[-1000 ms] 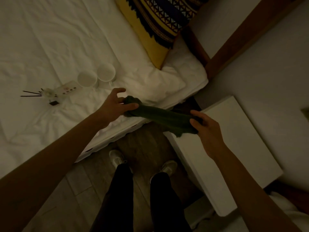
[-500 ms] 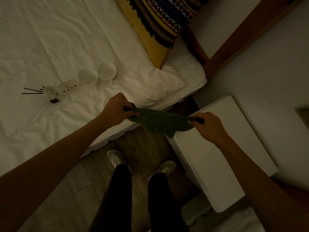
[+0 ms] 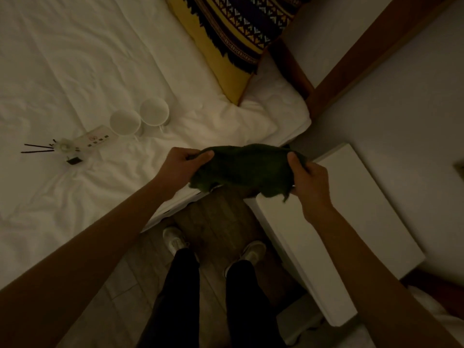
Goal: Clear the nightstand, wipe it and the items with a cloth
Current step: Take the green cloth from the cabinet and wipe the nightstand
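I hold a dark green cloth (image 3: 243, 169) spread out in the air between both hands, over the gap between bed and nightstand. My left hand (image 3: 182, 167) pinches its left corner and my right hand (image 3: 310, 183) pinches its right corner. The white nightstand (image 3: 351, 209) stands to the right with a bare top. On the bed sheet to the left lie two white cups (image 3: 139, 119), a white remote (image 3: 94, 140) and a small reed diffuser (image 3: 62, 146) with dark sticks.
The white bed (image 3: 75, 71) fills the left side, with a yellow patterned pillow (image 3: 233, 33) at its head. A wooden floor strip (image 3: 221, 222) runs between bed and nightstand, where my feet stand. A wall is on the right.
The cloth was bunched into a roll between my hands; both hands shifted their grip to its corners and it now hangs spread wide.
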{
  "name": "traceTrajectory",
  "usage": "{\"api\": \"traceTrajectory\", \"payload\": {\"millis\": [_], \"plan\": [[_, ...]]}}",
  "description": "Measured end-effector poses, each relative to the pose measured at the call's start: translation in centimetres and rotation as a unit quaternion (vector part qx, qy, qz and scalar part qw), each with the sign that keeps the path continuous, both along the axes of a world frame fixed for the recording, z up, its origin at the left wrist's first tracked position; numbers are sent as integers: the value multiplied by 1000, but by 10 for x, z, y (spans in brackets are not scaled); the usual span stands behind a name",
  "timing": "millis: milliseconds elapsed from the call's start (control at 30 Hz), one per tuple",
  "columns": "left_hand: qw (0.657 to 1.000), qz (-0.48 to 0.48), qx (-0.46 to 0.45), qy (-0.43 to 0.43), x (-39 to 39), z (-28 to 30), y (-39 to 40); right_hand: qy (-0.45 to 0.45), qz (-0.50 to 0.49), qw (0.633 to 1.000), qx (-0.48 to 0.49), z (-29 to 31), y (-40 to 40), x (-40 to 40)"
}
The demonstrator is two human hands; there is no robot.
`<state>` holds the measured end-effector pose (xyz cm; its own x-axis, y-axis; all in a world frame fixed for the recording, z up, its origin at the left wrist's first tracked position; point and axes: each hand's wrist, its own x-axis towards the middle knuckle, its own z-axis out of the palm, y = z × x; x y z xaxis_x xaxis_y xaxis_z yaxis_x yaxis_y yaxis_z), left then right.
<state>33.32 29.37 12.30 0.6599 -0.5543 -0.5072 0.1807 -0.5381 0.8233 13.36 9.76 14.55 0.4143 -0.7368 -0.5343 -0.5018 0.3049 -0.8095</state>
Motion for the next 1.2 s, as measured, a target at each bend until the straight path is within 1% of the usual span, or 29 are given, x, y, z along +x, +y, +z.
{"api": "traceTrajectory", "payload": {"millis": [67, 133, 267, 300, 333, 367, 400, 433, 467, 500, 567, 633, 667, 700, 733, 800, 833, 867, 900, 933, 1000, 1033, 1100, 1200], "plan": [[1000, 25, 4, 5, -12, 2, -9, 14, 45, 996, -77, 4, 18, 12], [999, 37, -6, 29, -28, 5, -20, 25, 105, 981, -162, 6, 40, 25], [986, 49, -70, 143, -49, 12, -36, 19, 197, 948, -247, 11, 75, 44], [982, 44, -88, 163, -50, 14, -37, 4, 201, 951, -235, 10, 80, 46], [979, 37, -104, 169, -49, 16, -37, -18, 186, 965, -182, 8, 82, 46], [979, 31, -116, 163, -49, 17, -36, -47, 153, 983, -89, 8, 83, 46], [983, 26, -118, 140, -48, 17, -35, -83, 116, 990, 22, 6, 82, 46], [988, 19, -109, 103, -47, 17, -34, -119, 78, 982, 124, 4, 79, 44], [994, 8, -95, 59, -46, 17, -32, -146, 47, 968, 199, 0, 76, 41], [997, -4, -81, 17, -45, 16, -32, -165, 16, 955, 248, -3, 73, 40], [997, -14, -56, -57, -44, 15, -32, -176, -54, 938, 292, -6, 67, 38], [993, -2, -33, -117, -45, 14, -34, -140, -113, 935, 307, -7, 63, 41], [990, -3, -31, -140, -48, 14, -34, -116, -124, 932, 320, -8, 61, 42], [986, -10, -34, -161, -51, 15, -35, -94, -119, 928, 340, -9, 59, 44], [983, -23, -43, -179, -55, 17, -35, -93, -100, 922, 363, -9, 56, 47], [978, -53, -66, -190, -65, 18, -36, -135, -62, 901, 407, -6, 53, 51], [979, -59, -80, -179, -69, 18, -35, -152, -57, 895, 415, -6, 52, 52], [983, -50, -98, -148, -73, 17, -35, -161, -58, 896, 410, -7, 52, 53], [989, -23, -120, -89, -76, 17, -35, -165, -69, 900, 399, -8, 52, 54], [989, 18, -144, -7, -76, 17, -35, -162, -87, 903, 388, -12, 52, 54], [968, 105, -177, 146, -71, 17, -35, -141, -119, 904, 386, -18, 53, 56], [954, 134, -181, 198, -67, 17, -35, -122, -129, 903, 392, -21, 53, 55], [928, 171, -179, 280, -56, 16, -33, -87, -129, 902, 403, -27, 56, 52], [899, 187, -177, 354, -43, 13, -22, -80, -104, 901, 413, -35, 63, 50]]}}
